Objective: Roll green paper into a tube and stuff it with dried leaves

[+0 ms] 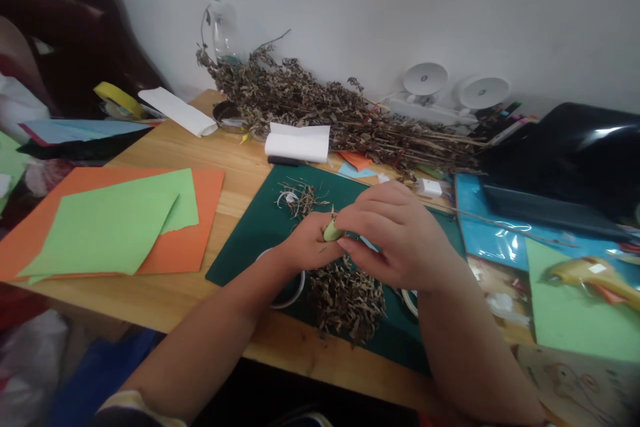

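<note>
Both hands meet over a dark green cutting mat (260, 227) on a wooden table. My left hand (307, 243) pinches a small pale green rolled piece (331, 232), and my right hand (395, 233) closes over its other end. A clump of dried leaves (347, 297) lies on the mat just below the hands. A small tangle of dry stems (297, 197) lies above them. A white ring (295, 290) shows partly under my left wrist.
Green sheets on orange paper (120, 227) lie at left. A long heap of dried branches (340, 113) runs along the wall, with folded white paper (299, 142) before it. A yellow glue gun (595, 278), green paper and a black case (565, 153) sit at right.
</note>
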Tool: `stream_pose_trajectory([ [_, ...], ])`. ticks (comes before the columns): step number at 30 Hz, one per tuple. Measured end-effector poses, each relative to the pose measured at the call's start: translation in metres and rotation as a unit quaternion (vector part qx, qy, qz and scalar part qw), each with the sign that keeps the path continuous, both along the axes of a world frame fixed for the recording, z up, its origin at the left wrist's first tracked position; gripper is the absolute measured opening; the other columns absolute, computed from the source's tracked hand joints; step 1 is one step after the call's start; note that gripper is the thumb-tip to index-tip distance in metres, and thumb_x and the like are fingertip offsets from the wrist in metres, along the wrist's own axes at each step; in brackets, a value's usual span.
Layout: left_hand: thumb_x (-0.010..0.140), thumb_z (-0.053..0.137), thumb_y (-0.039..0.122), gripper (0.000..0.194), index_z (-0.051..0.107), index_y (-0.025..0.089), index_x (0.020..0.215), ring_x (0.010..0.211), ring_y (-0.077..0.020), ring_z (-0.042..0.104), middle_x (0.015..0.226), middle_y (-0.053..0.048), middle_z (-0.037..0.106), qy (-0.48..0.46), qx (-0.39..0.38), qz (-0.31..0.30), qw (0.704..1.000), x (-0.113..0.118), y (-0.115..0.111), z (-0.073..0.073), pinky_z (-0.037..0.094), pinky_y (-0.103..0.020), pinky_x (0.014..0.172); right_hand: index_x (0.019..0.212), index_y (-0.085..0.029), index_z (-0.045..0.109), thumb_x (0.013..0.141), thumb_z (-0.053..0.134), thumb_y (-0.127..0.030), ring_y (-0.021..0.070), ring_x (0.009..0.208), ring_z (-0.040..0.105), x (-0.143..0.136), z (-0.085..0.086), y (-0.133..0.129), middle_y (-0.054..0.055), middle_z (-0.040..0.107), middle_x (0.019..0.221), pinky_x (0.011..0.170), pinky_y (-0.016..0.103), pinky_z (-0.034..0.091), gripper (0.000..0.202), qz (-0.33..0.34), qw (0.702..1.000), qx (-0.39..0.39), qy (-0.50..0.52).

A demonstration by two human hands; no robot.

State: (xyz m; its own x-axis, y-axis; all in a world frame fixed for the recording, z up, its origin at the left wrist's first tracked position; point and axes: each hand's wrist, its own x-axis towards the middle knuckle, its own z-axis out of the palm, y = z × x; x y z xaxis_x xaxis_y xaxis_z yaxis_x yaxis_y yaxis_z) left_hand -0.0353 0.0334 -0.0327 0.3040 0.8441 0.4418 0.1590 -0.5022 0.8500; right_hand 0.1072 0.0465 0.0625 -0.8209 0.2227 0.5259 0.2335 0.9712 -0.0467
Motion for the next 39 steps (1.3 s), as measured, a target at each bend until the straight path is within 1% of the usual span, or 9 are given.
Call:
stream_pose_trajectory([
  [6,0.075,0.04,0.05,0.039,0.045,0.016,0.057,0.056,-0.0122,0.044,0.054,0.0,0.046,0.003,0.068,0.001,0.998,0.0,0.0,0.001,0.039,-0.024,0.051,0.079,-0.018,0.057,0.078,0.044,-0.021,0.0165,0.071,0.052,-0.001,0.0,-0.004,0.004,0.061,0.071,0.065,0.032,0.037,0.014,-0.019,0.999,0.0,-0.045],
  [10,0.075,0.041,0.042,0.035,0.037,0.017,0.051,0.051,-0.0096,0.038,0.051,0.003,0.037,0.0,0.09,-0.006,0.996,0.001,0.001,0.004,0.033,-0.021,0.046,0.076,-0.018,0.057,0.077,0.044,-0.02,0.0165,0.067,0.052,-0.002,-0.002,-0.004,0.004,0.061,0.066,0.063,0.032,0.038,0.013,-0.011,0.999,0.026,-0.042],
  [13,0.074,0.043,0.034,0.031,0.031,0.017,0.051,0.046,-0.0075,0.029,0.048,0.005,0.028,-0.002,0.059,-0.019,0.998,0.001,0.0,0.006,0.027,-0.02,0.042,0.075,-0.018,0.054,0.073,0.046,-0.014,0.015,0.066,0.054,0.0,-0.002,-0.001,0.003,0.063,0.071,0.062,0.031,0.041,0.009,0.018,0.998,0.03,0.054],
  [16,0.072,0.046,0.026,0.028,0.029,0.018,0.051,0.046,-0.0065,0.026,0.048,0.006,0.025,0.009,0.02,-0.011,1.0,0.0,-0.001,0.006,0.024,-0.02,0.042,0.079,-0.018,0.052,0.071,0.048,-0.01,0.0141,0.07,0.056,0.006,0.002,0.001,0.004,0.063,0.078,0.063,0.029,0.044,0.012,0.028,0.989,-0.015,0.146],
  [18,0.071,0.046,0.023,0.026,0.03,0.018,0.052,0.046,-0.0062,0.026,0.049,0.007,0.026,0.016,0.004,-0.007,1.0,0.0,-0.002,0.007,0.023,-0.02,0.043,0.08,-0.019,0.053,0.073,0.048,-0.011,0.0143,0.075,0.056,0.01,0.006,0.004,0.005,0.062,0.082,0.067,0.03,0.045,0.013,0.015,0.99,-0.042,0.132],
  [21,0.07,0.047,0.022,0.023,0.031,0.017,0.054,0.045,-0.0058,0.026,0.049,0.007,0.027,0.018,-0.016,-0.005,1.0,0.0,-0.004,0.009,0.024,-0.019,0.043,0.078,-0.019,0.057,0.075,0.047,-0.014,0.0155,0.083,0.056,0.015,0.009,0.007,0.006,0.061,0.089,0.074,0.032,0.044,0.012,-0.004,0.997,-0.048,0.059],
  [26,0.072,0.045,0.028,0.025,0.031,0.017,0.053,0.045,-0.0057,0.027,0.048,0.007,0.029,-0.011,0.0,-0.018,1.0,0.001,-0.003,0.008,0.025,-0.019,0.043,0.082,-0.019,0.062,0.075,0.049,-0.019,0.0189,0.094,0.052,0.013,0.007,0.008,0.008,0.058,0.104,0.082,0.037,0.041,0.014,-0.005,0.998,-0.057,-0.003],
  [31,0.074,0.044,0.038,0.032,0.033,0.017,0.053,0.046,-0.0064,0.027,0.048,0.006,0.029,-0.011,0.006,-0.022,1.0,0.001,0.0,0.002,0.025,-0.019,0.043,0.081,-0.021,0.063,0.076,0.048,-0.02,0.0199,0.097,0.051,0.008,0.006,0.003,0.006,0.058,0.107,0.085,0.038,0.038,0.016,-0.035,0.996,-0.071,-0.034],
  [39,0.074,0.039,0.057,0.046,0.045,0.015,0.058,0.049,-0.0092,0.04,0.052,0.001,0.046,-0.033,0.031,-0.033,0.998,0.0,0.0,-0.001,0.034,-0.021,0.046,0.078,-0.021,0.064,0.077,0.05,-0.031,0.0224,0.104,0.046,0.002,0.006,-0.005,0.003,0.056,0.114,0.088,0.042,0.034,0.017,-0.076,0.991,-0.083,-0.076],
])
